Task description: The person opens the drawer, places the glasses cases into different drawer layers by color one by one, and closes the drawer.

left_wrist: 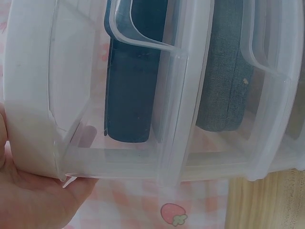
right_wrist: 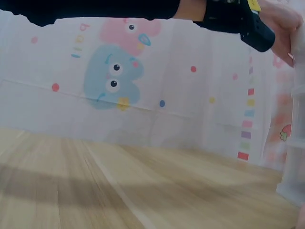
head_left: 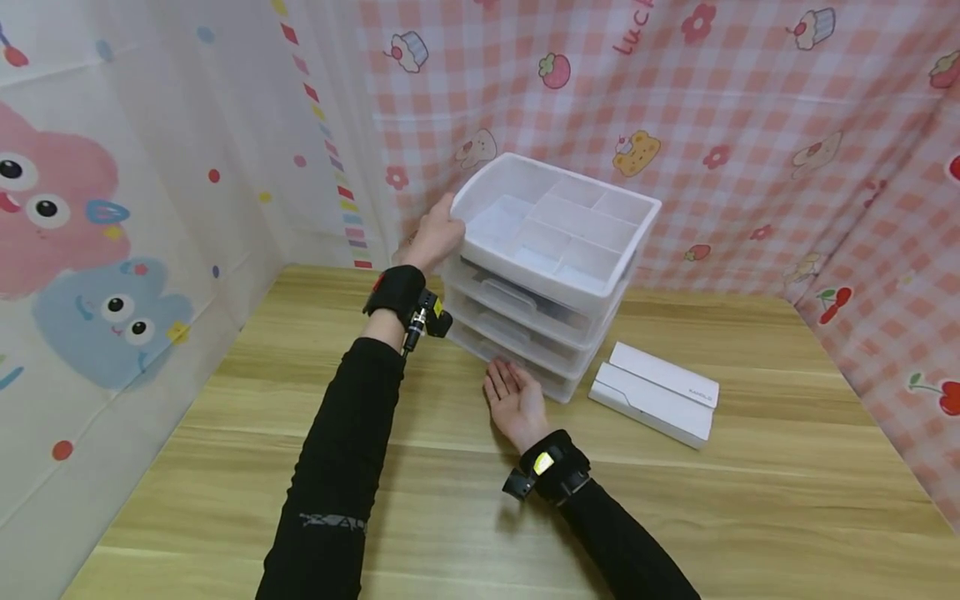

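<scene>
Black sleeve across the top, left hand against a tiered white plastic unit at the right edge, shadowed wood-grain table, pale curtain with pink and blue cartoon figures.

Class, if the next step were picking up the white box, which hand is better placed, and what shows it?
The right hand, I'd judge: it is nearer the box, palm up and holding nothing. The left hand grips the drawer unit, which stands between it and the box.
</scene>
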Available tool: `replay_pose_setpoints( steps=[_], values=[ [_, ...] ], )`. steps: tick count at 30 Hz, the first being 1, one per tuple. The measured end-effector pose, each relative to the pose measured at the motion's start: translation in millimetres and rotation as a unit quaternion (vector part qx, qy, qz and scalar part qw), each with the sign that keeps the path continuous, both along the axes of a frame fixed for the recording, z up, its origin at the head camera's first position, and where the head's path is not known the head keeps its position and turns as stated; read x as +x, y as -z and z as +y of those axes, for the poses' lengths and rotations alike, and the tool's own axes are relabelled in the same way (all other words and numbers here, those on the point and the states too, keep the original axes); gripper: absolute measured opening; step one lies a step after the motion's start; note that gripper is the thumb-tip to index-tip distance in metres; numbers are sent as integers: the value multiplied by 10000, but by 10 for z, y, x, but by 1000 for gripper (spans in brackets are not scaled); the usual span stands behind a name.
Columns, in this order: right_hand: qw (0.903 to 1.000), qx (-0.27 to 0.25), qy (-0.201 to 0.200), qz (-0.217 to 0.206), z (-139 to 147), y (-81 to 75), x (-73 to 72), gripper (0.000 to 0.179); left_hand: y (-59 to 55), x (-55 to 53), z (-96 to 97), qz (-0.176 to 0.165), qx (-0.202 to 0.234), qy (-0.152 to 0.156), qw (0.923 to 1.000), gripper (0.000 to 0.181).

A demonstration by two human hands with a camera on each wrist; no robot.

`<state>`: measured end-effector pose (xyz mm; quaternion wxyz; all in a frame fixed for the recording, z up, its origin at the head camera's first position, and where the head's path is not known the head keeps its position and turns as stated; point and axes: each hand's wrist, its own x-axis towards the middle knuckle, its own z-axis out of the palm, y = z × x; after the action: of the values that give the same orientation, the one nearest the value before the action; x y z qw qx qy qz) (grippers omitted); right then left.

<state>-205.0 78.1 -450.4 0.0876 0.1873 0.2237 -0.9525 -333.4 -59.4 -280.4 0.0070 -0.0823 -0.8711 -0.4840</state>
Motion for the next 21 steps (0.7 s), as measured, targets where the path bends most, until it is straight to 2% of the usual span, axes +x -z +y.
replay_pose_setpoints(
  steps=[4, 9, 14, 21],
  values=[
    [9998, -151, -38, 132, -29, 37, -13, 57, -9, 15, -4, -112, 44, 9, 9999, 49],
    [9998, -85, -49, 174, -64, 67, 20, 55, -1, 17, 4, -225, 141, 57, 9996, 52],
    [9995, 81, -249, 178, -113, 70, 108, 53, 15, 3, 2, -171, 84, 52, 9998, 51],
    [9988, -15, -396, 294, -208, 45, 258, 54, 0, 5, 6, -32, 114, 35, 9999, 51]
  ],
)
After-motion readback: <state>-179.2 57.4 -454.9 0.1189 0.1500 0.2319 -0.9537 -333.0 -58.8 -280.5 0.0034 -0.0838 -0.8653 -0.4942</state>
